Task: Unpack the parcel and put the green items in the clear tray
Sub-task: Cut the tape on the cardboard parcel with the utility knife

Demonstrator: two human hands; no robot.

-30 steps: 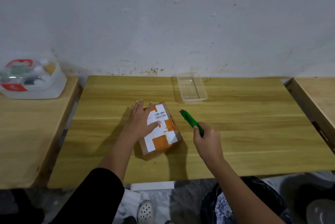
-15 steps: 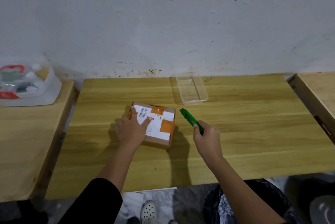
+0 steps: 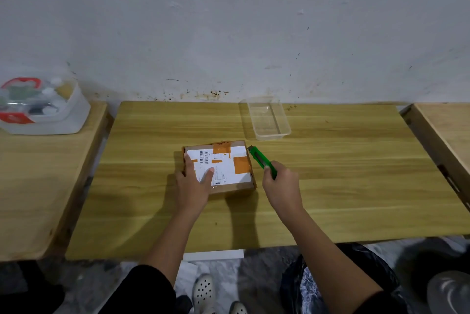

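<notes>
No words or numbers can be read. The parcel (image 3: 219, 166), in the middle of the frame, carries a white shipping label (image 3: 220, 167) with a barcode (image 3: 204, 156) near its upper left corner and lines of small print below, all too small to make out; part of the label is covered by a hand.

Dim, even light; soft shadows toward the viewer, edges bowed and slightly blurred

cardboard parcel (image 3: 218, 166), glossy tape, wood table (image 3: 330, 186)
</notes>
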